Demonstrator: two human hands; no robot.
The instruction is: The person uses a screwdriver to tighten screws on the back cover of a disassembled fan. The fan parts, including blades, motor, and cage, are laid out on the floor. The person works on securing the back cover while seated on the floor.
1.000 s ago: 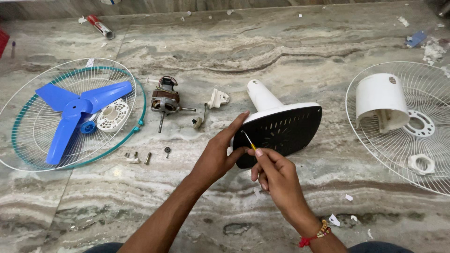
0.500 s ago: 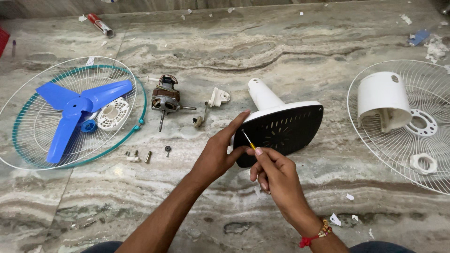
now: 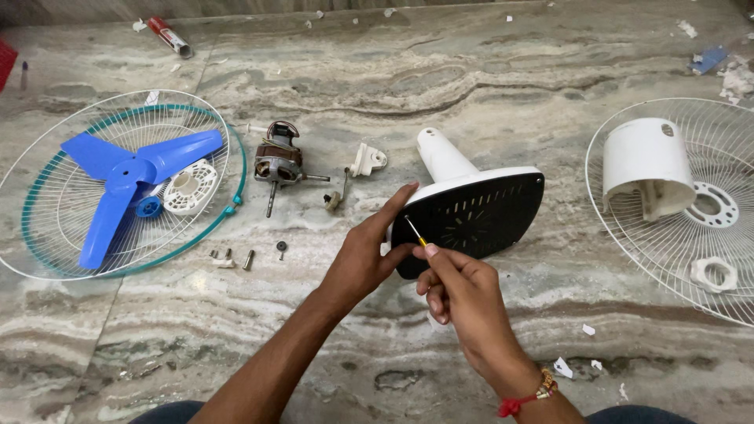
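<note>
Two hands meet at the near-left corner of the fan base (image 3: 479, 212), which lies tilted on the stone floor (image 3: 487, 71) with its black underside facing the camera. The right hand (image 3: 463, 294) pinches a slim screwdriver (image 3: 415, 233), tip set against the black plate; the left hand (image 3: 365, 255) steadies the base's edge with spread fingers. Left of them lie loose screws (image 3: 245, 256), the motor (image 3: 276, 162) and a guard holding the blue blade (image 3: 129, 184); far right, another guard with a white housing (image 3: 646, 163). The tip could slip off and jab the left fingers, since they sit just beside it.
</note>
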